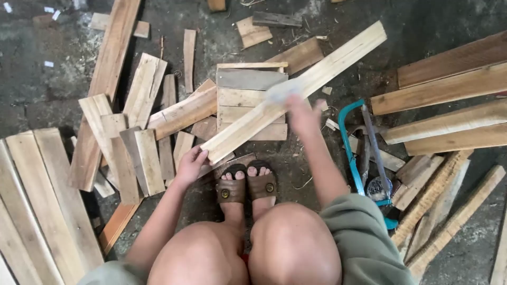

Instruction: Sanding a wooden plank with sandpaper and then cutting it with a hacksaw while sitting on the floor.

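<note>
A long pale wooden plank (338,60) runs diagonally from upper right down to its near end in front of my feet. My left hand (191,164) grips that near end. My right hand (302,115) rests on the plank's middle, fingers blurred, pressing or sliding along it. The plank lies across a small stack of short boards (244,87) on the dark floor. My knees and sandalled feet (247,184) are just below the plank.
A blue-framed hacksaw (353,153) lies on the floor to the right, next to my right forearm. Long planks (449,105) are piled at right, more boards (37,200) at left, and short offcuts (134,153) are scattered between.
</note>
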